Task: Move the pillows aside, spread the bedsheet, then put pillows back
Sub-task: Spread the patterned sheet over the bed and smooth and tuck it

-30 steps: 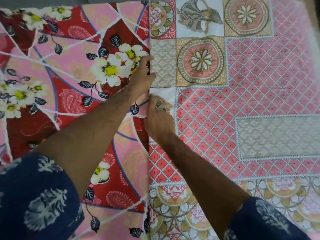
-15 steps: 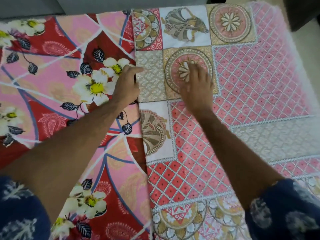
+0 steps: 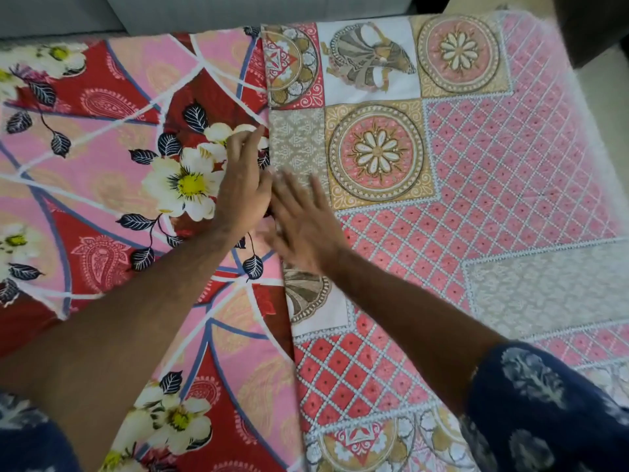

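Note:
A pink lattice bedsheet (image 3: 476, 185) with medallion squares covers the right half of the bed. Its left edge runs down the middle over a red and pink floral sheet (image 3: 102, 185) on the left half. My left hand (image 3: 243, 185) rests on the floral sheet right at that edge, fingers together and pointing away from me. My right hand (image 3: 303, 219) lies flat on the lattice bedsheet beside it, fingers spread and blurred by motion. The two hands touch or nearly touch. No pillows are in view.
A grey wall or headboard (image 3: 204, 11) runs along the far side of the bed. A dark piece of furniture (image 3: 592, 28) stands at the top right past the bed's corner. My dark blue patterned sleeves fill the bottom corners.
My right hand slid from the medallion square back left to the sheet's edge, beside my left hand. My left hand stayed at the edge and straightened its fingers.

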The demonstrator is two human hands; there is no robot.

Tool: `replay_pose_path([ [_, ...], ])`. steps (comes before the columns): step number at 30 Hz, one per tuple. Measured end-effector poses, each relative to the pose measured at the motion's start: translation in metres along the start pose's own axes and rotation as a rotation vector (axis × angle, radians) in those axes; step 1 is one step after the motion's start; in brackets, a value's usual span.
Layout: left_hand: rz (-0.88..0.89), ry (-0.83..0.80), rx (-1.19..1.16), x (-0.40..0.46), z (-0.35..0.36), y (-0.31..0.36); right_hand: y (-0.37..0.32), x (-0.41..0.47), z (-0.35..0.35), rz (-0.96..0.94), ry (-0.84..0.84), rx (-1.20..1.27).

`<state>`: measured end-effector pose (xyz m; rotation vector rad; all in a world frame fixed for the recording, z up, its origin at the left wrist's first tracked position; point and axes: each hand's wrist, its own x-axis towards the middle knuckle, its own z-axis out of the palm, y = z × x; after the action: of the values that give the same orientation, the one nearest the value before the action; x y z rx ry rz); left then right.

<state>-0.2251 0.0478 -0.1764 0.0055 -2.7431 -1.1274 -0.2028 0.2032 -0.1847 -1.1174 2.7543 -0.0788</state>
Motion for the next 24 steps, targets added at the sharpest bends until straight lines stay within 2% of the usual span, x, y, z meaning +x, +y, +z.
replay_pose_path([
  [3, 0.222, 0.034, 0.324, 0.012, -0.013, 0.005, -0.014, -0.023, 0.005, -0.3, -0.015, 0.042],
  [5, 0.392, -0.062, 0.393, 0.028, -0.012, 0.014, -0.011, -0.039, 0.002, -0.402, 0.045, 0.202],
  [6, 0.465, -0.152, 0.419, 0.035, -0.006, 0.016, -0.006, -0.049, -0.001, -0.383, 0.106, 0.303],
  [8, 0.584, -0.359, 0.548, 0.038, 0.011, 0.015, 0.019, -0.07, -0.009, -0.228, 0.227, 0.387],
  [10, 0.634, -0.489, 0.687, 0.028, 0.028, 0.001, 0.061, -0.09, -0.016, -0.006, 0.291, 0.317],
  [14, 0.601, -0.516, 0.719, 0.024, 0.034, -0.011, 0.158, -0.126, -0.015, 0.561, 0.205, 0.111],
  [16, 0.592, -0.542, 0.727, 0.027, 0.032, -0.007, 0.173, -0.137, -0.01, 0.72, 0.12, 0.099],
  [17, 0.584, -0.554, 0.729, 0.027, 0.031, -0.006, 0.169, -0.139, -0.007, 0.726, 0.097, 0.09],
  [19, 0.562, -0.583, 0.733, 0.026, 0.029, -0.001, 0.141, -0.135, -0.002, 0.633, 0.065, 0.042],
  [24, 0.41, -0.603, 0.71, 0.01, 0.028, 0.034, 0.015, -0.149, 0.014, 0.152, -0.043, 0.054],
])
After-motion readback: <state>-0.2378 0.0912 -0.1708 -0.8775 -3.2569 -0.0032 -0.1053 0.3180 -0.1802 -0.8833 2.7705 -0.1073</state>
